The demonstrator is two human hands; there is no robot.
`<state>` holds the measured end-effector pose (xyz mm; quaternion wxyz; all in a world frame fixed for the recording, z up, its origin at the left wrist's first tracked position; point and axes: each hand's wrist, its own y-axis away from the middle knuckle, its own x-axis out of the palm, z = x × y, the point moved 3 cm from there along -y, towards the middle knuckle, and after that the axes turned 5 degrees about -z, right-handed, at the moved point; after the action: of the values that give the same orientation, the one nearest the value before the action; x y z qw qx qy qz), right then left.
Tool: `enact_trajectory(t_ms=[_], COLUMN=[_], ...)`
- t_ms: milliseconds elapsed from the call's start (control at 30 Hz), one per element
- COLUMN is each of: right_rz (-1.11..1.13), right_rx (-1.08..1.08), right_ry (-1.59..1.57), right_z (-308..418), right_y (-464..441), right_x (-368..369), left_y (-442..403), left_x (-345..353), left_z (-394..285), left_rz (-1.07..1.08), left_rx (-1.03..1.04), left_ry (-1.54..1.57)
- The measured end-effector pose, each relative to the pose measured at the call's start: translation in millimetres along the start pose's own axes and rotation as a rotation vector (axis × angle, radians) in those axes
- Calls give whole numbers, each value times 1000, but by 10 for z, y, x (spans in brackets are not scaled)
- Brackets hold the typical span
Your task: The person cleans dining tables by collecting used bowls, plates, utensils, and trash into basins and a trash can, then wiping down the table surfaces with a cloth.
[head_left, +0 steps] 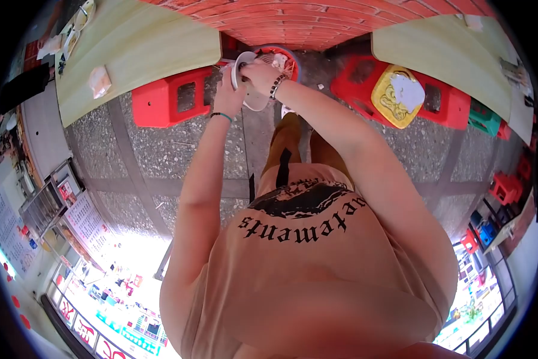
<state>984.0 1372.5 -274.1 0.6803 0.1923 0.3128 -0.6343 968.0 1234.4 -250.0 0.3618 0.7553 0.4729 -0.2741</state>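
Head: tilted white dish (pixel 239 62) between left hand (pixel 229 94) and right hand (pixel 261 76)

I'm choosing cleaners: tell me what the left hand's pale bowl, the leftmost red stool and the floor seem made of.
Pale bowl: plastic or ceramic, unclear; smooth, plain surface. Red stool: likely smooth moulded plastic; even colour, rounded cutouts. Floor: probably stone-chip concrete; dull, speckled grey.

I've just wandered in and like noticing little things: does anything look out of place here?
A small white scrap lies on the floor, like stray litter. A white sheet, perhaps paper, also covers part of the yellow seat, an odd place for it.
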Motion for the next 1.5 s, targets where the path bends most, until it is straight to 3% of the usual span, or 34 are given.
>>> enact_trajectory(t_ms=[67, 233, 300, 367, 433, 500, 567, 600, 633, 667, 700, 767, 833, 900, 1033, 1133, 1233, 1333, 1500], right_rz=[205, 235, 362, 440, 217, 182, -58, -44, -48, -103, -168, -461, -452, -548, -751, -1165, -1421, -1586, -1851], right_rx=[-5, -90, 8, -44, 18, 76, 129, 214, 300, 378, 446, 356, 720, 760, 1083, 986, 1063, 1032, 953], right_ry=[174, 295, 367, 451, 188, 183, 106, -39, -180, -248, -318, -210, -607, -488, -682, -502, -762, -776, -765], right_z=[-220, -437, -301, -383, -442, -360, -464, -430, -389, -263, -92, 64, 172, -11, 37, 185, 486, 892, 1642], right_y=[28, 148, 169, 126, 130, 160, 234, 280, 364, 495, 699, 1191, 1692, 2229, 3312, 4127, 4987, 6027, 8014], right_x=[247, 202, -58, 24, 20, -101, -28, -84, -228, -476, -756, -1201, -1560, -1601, -1961, -2155, -2298, -2301, -1981], left_y=[-1, -58, -76, -56, -56, -98, -74, 40, -49, 182, 231, 439, 546, 661, 862, 1093, 1671, 2604, 4741], left_x=[-50, -138, -167, -210, -257, -258, -343, -411, -279, -449, -487, -584, -581, -541, -93, 507, 1238, 1988, 3199], left_z=[-84, -139, -90, -83, -28, 153, 230, 171, 773, 295, 364, 73, -92, -376, -1211, -1911, -2706, -3378, -3906], left_rz=[-15, -32, -70, -86, -105, -177, -173, -187, 9, 21, 147, 205, 294, 402, 682, 980, 1311, 1505, 1801], left_rx=[-31, -86, -123, -140, -145, -97, -33, -99, -76, -434, -434, -482, -415, -394, -338, -324, -244, -169, -115], left_ry=[-22, -73, -123, -125, -129, -111, 214, 447, 405, 902, 957, 1133, 1193, 1211, 1116, 949, 855, 728, 581])
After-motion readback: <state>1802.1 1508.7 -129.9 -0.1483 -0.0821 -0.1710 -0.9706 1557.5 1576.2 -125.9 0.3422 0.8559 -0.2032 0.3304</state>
